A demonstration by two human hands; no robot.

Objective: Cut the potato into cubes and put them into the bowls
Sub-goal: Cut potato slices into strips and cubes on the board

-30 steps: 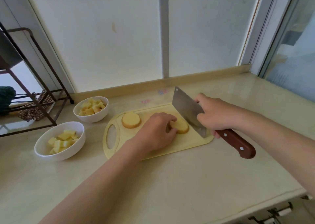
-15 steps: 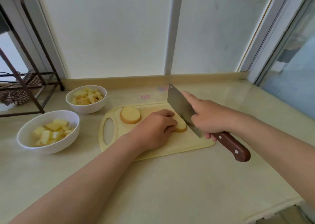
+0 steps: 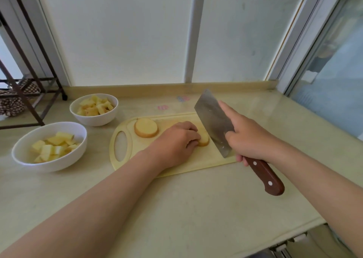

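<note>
On a pale yellow cutting board (image 3: 176, 169) lie two thick round potato slices. My left hand (image 3: 174, 144) covers most of the right slice (image 3: 204, 140) and holds it down with curled fingers. The other slice (image 3: 146, 127) lies free at the board's back left. My right hand (image 3: 249, 140) grips a cleaver (image 3: 214, 120) by its brown wooden handle, forefinger laid along the blade's spine. The blade stands just right of the held slice, edge down near the board. Two white bowls, one near left (image 3: 49, 146) and one further back (image 3: 94, 109), hold several potato cubes.
The board lies on a beige counter (image 3: 186, 208) under a frosted window. A dark metal rack (image 3: 29, 93) stands at the far left with patterned cloth on it. The counter's front edge runs at the lower right.
The view has tilted down and to the right. The cleaver stays beside the held slice, its blade a little more upright. My left hand keeps its hold.
</note>
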